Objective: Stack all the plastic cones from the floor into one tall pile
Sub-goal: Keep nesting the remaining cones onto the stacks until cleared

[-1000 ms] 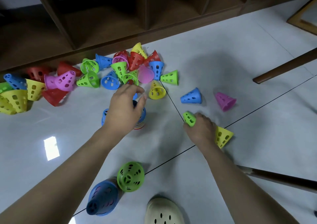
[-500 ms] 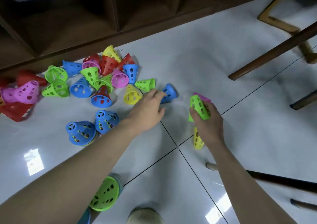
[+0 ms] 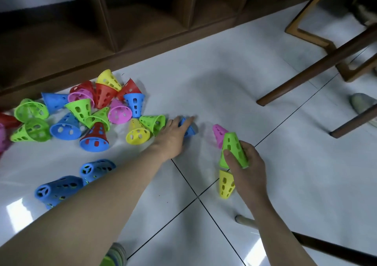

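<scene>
My left hand reaches across the white floor, thumb and fingers laid around a blue cone lying on its side. Gripped in my right hand is a green cone, tip up. A yellow cone sticks out beneath that hand, tip down. Just behind the green one lies a pink cone. Several loose cones in red, yellow, green, blue and pink are heaped at the left. Two short blue stacks lie on their sides near my left forearm.
A dark wooden shelf unit runs along the back. Wooden chair legs cross the floor at the right, another leg lies at the lower right. A shoe sits at the right edge. A green cone peeks out under my left arm.
My left hand has gone further right and come down over the blue cone. My right hand has lifted the green cone a little, and the view has shifted rightward.
</scene>
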A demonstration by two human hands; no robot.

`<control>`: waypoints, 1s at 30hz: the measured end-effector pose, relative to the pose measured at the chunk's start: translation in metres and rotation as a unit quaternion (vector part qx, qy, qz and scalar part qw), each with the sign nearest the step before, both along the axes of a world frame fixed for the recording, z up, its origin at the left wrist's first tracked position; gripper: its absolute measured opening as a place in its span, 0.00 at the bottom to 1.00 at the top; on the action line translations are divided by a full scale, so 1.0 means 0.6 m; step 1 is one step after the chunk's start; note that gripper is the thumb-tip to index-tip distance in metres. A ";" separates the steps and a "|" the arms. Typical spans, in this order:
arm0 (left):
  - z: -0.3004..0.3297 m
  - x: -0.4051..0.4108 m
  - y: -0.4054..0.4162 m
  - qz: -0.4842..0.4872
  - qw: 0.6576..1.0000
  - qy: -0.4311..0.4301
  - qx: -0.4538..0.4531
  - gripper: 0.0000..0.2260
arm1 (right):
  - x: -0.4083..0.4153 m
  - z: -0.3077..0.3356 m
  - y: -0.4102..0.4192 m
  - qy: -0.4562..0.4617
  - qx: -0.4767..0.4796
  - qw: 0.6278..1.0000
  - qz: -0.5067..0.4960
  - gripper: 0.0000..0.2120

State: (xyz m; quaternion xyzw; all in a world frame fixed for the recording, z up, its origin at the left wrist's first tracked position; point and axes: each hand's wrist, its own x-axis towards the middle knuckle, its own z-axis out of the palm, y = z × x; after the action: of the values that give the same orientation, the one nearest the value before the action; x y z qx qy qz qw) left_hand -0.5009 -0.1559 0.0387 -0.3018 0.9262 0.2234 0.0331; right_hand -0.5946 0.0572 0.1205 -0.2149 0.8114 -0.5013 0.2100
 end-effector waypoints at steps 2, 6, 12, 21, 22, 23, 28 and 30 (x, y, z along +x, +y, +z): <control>-0.005 0.005 0.000 0.014 0.999 0.028 0.028 0.36 | 0.001 -0.003 -0.006 -0.001 0.007 1.000 0.009 0.11; -0.008 0.024 0.009 0.039 0.995 0.064 0.062 0.24 | 0.007 -0.007 -0.020 0.002 0.012 1.000 0.023 0.11; 0.067 0.044 0.034 0.049 0.969 0.170 0.171 0.32 | 0.029 0.004 -0.039 0.000 -0.023 1.000 0.014 0.14; 0.252 0.263 0.018 0.153 0.949 0.262 0.088 0.23 | 0.135 0.023 -0.123 -0.007 -0.117 0.992 0.049 0.17; 0.266 0.302 0.013 0.175 0.948 0.258 0.070 0.22 | 0.153 0.026 -0.133 -0.004 -0.132 0.989 0.065 0.16; 0.278 0.343 0.008 0.198 0.947 0.249 0.045 0.22 | 0.171 0.029 -0.144 -0.001 -0.147 0.986 0.081 0.16; 0.296 0.501 0.008 0.289 0.941 0.175 -0.007 0.22 | 0.263 0.047 -0.187 -0.024 -0.172 0.970 0.172 0.14; 0.279 0.526 0.013 0.284 0.948 0.143 0.016 0.21 | 0.295 0.046 -0.198 -0.030 -0.171 0.963 0.205 0.10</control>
State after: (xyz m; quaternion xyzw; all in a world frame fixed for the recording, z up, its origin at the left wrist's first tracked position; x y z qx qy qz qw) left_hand -0.1853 -0.1478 0.2062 -0.5163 0.7937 0.2789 -0.1601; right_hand -0.4178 -0.0615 0.1483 -0.3943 0.6458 -0.5847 0.2925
